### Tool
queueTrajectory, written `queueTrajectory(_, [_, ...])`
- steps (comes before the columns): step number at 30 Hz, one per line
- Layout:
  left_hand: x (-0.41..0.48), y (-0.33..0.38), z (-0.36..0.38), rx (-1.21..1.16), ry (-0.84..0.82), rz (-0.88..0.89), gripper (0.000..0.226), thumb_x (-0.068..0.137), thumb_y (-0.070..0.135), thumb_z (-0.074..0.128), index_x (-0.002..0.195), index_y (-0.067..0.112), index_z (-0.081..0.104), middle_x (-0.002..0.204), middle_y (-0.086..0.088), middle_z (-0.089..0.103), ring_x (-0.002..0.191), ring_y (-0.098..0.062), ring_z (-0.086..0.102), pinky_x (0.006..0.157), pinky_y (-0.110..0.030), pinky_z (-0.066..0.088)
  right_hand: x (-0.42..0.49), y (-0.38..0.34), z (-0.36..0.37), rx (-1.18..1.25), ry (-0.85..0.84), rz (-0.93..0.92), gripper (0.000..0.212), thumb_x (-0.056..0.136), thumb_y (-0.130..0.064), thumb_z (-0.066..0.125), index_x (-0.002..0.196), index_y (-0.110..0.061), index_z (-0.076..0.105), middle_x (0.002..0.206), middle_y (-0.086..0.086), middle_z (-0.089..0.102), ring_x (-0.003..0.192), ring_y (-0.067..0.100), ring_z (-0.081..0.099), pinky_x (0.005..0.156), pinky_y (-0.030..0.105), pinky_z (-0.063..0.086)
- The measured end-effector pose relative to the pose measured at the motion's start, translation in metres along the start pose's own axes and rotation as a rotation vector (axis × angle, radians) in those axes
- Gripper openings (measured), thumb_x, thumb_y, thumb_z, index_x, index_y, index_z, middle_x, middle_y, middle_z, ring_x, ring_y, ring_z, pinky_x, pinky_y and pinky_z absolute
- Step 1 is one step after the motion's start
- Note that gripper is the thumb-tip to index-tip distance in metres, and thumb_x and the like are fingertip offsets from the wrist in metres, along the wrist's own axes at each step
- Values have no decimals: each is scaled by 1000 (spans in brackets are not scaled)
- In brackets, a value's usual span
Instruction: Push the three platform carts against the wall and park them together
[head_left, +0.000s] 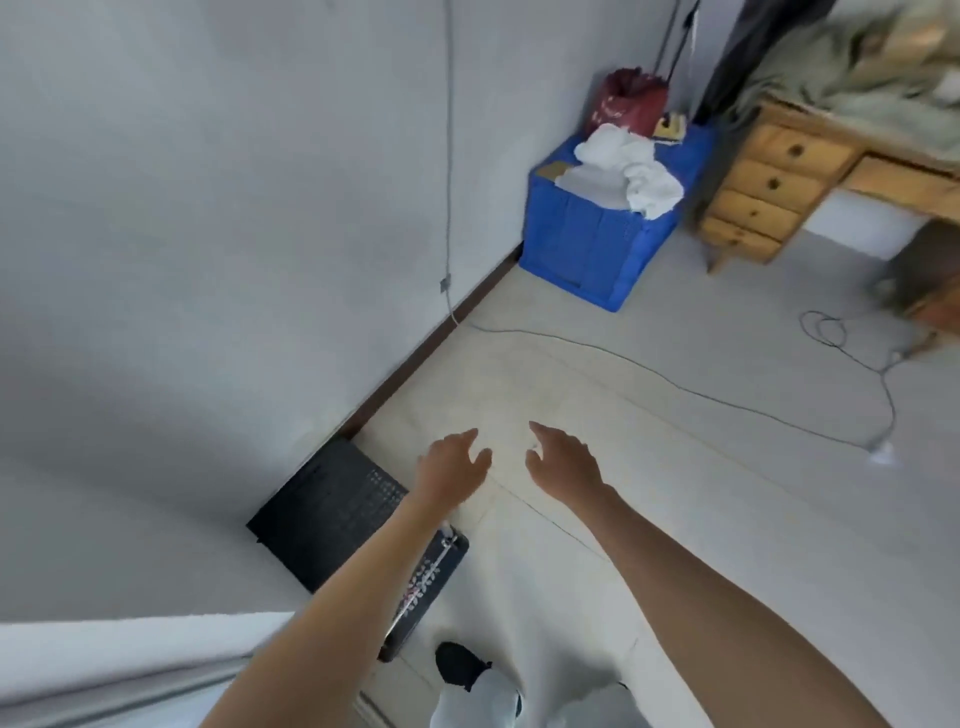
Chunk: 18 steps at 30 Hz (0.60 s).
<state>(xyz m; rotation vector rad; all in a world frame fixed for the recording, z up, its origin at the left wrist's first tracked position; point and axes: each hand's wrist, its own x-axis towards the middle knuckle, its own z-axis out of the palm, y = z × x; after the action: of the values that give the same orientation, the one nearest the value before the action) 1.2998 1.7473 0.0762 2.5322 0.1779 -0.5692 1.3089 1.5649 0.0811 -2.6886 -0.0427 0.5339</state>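
Observation:
One black platform cart (332, 512) lies flat against the grey wall (208, 260) at the lower left, its folded handle end near my feet. My left hand (452, 465) hovers above the cart's right edge, fingers spread, holding nothing. My right hand (563, 460) is stretched out beside it over the bare floor, fingers apart and empty. Both arms reach forward. No other cart is in view.
A blue crate (587, 249) with white cloth (631, 166) and a red bag (631, 101) stands against the wall farther on. A wooden drawer desk (769, 192) is at the right. A thin cable (675, 387) trails across the floor to a plug. My shoe (460, 662) is at the bottom.

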Motion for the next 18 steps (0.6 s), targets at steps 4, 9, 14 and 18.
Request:
queueTrajectory(4, [4,106,35,68,-40,198,57,92,46,44,146,28,37,149,1,44,136,-22,39,110,-47,36,-39,85,-52,65,101,160,57,94,-30,43,148,-24,25,147,6,42,130,31,42,106,45,35])
queueTrajectory(9, [-44,257,91,123,-15,529,54,95,33,47,146,20,36,145,-3,47,135,-25,38,107,-49,38,-106,188,-111,182,291,320,65,88,-26,47,148,-26,24,149,5,39,132,30,41,102,45,43])
queueTrajectory(14, [-106,384,147,337,85,846,50,95,31,44,144,23,37,147,-1,44,139,-24,33,112,-61,24,-197,295,-160,225,515,520,64,88,-25,49,148,-21,28,148,10,41,133,33,40,104,48,41])
queueTrajectory(18, [-147,463,190,436,72,1069,52,96,35,42,146,24,32,151,1,39,143,-24,25,115,-62,13,-278,370,-182,243,644,697,60,93,-31,46,149,-23,26,152,11,36,137,34,34,110,50,33])
